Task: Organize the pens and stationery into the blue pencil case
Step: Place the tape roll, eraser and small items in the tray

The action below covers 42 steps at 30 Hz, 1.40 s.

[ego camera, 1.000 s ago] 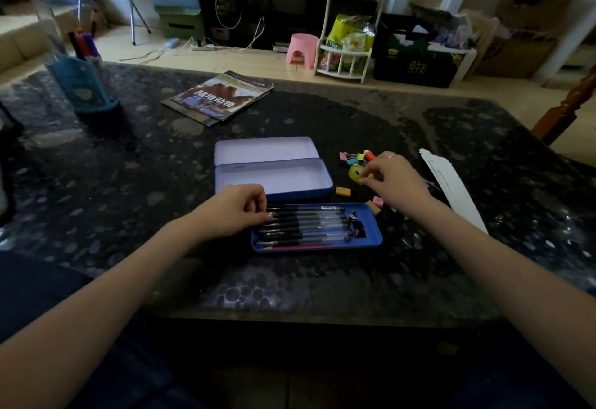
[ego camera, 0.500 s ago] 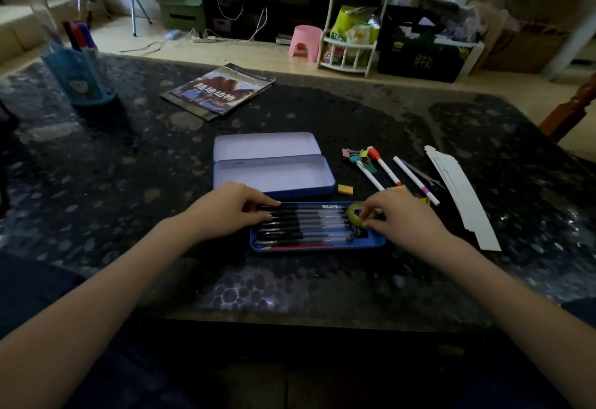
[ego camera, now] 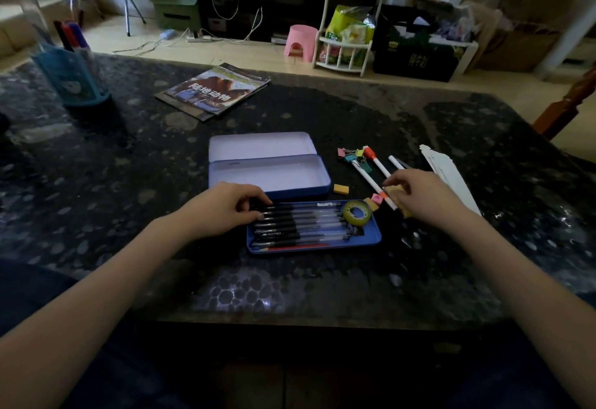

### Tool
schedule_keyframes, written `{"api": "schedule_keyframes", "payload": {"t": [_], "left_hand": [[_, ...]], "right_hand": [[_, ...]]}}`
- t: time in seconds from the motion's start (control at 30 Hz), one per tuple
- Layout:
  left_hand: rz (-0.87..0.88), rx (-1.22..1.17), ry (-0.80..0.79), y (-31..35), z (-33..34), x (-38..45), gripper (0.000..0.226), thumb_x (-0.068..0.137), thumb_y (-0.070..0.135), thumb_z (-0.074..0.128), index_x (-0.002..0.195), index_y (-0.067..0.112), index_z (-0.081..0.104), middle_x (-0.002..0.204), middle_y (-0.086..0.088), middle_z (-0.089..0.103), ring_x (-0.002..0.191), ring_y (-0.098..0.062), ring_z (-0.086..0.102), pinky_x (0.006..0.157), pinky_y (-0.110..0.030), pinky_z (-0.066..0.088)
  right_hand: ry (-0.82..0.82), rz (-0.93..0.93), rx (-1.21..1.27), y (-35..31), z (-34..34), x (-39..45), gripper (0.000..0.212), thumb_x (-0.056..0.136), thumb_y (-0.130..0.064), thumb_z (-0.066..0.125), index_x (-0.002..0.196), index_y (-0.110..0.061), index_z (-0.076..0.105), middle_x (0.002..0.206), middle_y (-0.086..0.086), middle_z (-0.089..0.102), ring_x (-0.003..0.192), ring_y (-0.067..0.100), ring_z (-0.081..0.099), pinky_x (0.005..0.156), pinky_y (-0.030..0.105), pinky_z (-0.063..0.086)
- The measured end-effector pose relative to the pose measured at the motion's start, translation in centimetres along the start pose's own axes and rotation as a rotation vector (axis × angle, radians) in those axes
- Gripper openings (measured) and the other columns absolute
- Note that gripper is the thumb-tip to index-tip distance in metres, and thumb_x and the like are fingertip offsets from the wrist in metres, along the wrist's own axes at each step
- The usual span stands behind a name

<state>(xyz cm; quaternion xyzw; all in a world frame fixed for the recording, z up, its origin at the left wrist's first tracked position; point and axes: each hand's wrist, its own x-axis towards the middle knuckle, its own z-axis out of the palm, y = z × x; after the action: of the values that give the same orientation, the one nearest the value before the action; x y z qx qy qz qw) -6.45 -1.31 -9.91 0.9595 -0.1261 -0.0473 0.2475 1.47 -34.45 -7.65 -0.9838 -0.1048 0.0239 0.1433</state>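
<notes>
Pens (ego camera: 300, 225) in tray — left hand (ego camera: 222, 208) on them, right hand (ego camera: 419, 194) beside.

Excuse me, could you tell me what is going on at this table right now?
A person is packing stationery into a blue pencil case tray. The left hand rests on the row of black pens in it, beside a roll of green tape. The right hand reaches for the white markers on the table. Binder clips and a yellow eraser lie outside.
</notes>
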Motion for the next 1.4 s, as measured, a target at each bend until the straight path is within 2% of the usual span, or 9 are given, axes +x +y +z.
{"api": "schedule_keyframes", "payload": {"t": [0.17,0.23,0.37,0.53,0.7,0.83,1.1,1.27,1.4], "left_hand": [[-0.008,-0.034,-0.002,-0.1,-0.1,0.1,0.020,0.088,0.026,0.061,0.107,0.033,0.062,0.068,0.008,0.056,0.062,-0.006,0.054,0.059,-0.016,0.040],[-0.011,-0.044,0.006,-0.1,-0.1,0.0,0.016,0.091,0.027,0.058,0.105,0.033,0.062,0.070,0.007,0.059,0.063,-0.006,0.055,0.060,-0.017,0.041],[-0.023,-0.014,0.028,-0.4,0.0,0.0,0.015,0.092,0.025,0.056,0.105,0.031,0.062,0.069,0.007,0.059,0.062,-0.005,0.055,0.060,-0.019,0.041],[-0.038,0.021,0.014,-0.5,0.0,0.0,0.019,0.090,0.023,0.058,0.109,0.028,0.061,0.071,0.005,0.060,0.066,-0.008,0.057,0.066,-0.026,0.048],[-0.043,0.066,0.004,-0.4,-0.1,0.0,0.019,0.091,0.025,0.056,0.110,0.029,0.060,0.069,0.008,0.057,0.066,-0.008,0.055,0.066,-0.031,0.049],[-0.042,0.088,0.005,-0.3,0.0,0.0,0.019,0.092,0.026,0.054,0.110,0.028,0.059,0.070,0.008,0.056,0.066,-0.008,0.055,0.067,-0.032,0.049],[-0.047,0.095,-0.003,-0.3,0.1,0.0,0.018,0.093,0.027,0.053,0.110,0.028,0.058,0.073,0.007,0.057,0.068,-0.008,0.055,0.066,-0.031,0.049],[-0.048,0.088,0.010,-0.4,0.3,0.0,0.017,0.093,0.026,0.053,0.109,0.028,0.057,0.069,0.007,0.056,0.064,-0.005,0.054,0.059,-0.024,0.044],[-0.055,0.083,0.009,-0.5,0.4,0.0,0.017,0.093,0.027,0.053,0.109,0.029,0.057,0.069,0.006,0.057,0.063,-0.005,0.054,0.058,-0.022,0.042]], "right_hand": [[-0.050,0.087,-0.016,1.0,-0.1,0.6,0.022,0.090,-0.028,0.054,0.107,-0.026,0.066,0.110,0.002,0.066,0.093,0.018,0.060,0.083,0.036,0.051],[-0.027,0.033,0.009,0.6,0.1,0.3,0.024,0.090,-0.025,0.054,0.111,-0.028,0.066,0.113,0.000,0.065,0.093,0.016,0.060,0.084,0.037,0.051],[-0.100,-0.156,-0.191,-0.4,1.0,0.1,0.035,0.090,-0.022,0.054,0.122,-0.034,0.059,0.130,-0.007,0.056,0.120,0.016,0.051,0.094,0.045,0.046],[0.025,-0.196,-0.278,0.0,1.7,0.0,0.020,0.090,-0.033,0.057,0.107,-0.030,0.066,0.118,-0.007,0.059,0.114,0.017,0.051,0.091,0.042,0.044],[0.098,-0.264,-0.066,-1.2,0.8,-0.3,0.017,0.088,-0.036,0.061,0.103,-0.032,0.067,0.106,-0.010,0.065,0.105,0.011,0.055,0.089,0.037,0.046],[-0.093,-0.402,-0.090,-2.6,1.2,-0.9,0.024,0.086,-0.030,0.064,0.110,-0.032,0.068,0.107,-0.011,0.067,0.103,0.010,0.056,0.088,0.032,0.046],[-0.083,-0.383,-0.194,-2.7,0.2,-1.4,0.040,0.088,-0.004,0.055,0.115,-0.031,0.066,0.120,-0.008,0.063,0.115,0.014,0.051,0.097,0.031,0.042],[-0.200,-0.397,-0.425,-3.3,0.8,-1.6,0.037,0.092,-0.012,0.052,0.119,-0.036,0.063,0.125,-0.008,0.051,0.118,0.018,0.043,0.093,0.031,0.033],[-0.126,-0.307,-0.201,-2.8,0.5,-1.4,0.041,0.089,-0.004,0.051,0.110,-0.034,0.069,0.120,-0.008,0.056,0.112,0.014,0.049,0.091,0.033,0.043]]}}
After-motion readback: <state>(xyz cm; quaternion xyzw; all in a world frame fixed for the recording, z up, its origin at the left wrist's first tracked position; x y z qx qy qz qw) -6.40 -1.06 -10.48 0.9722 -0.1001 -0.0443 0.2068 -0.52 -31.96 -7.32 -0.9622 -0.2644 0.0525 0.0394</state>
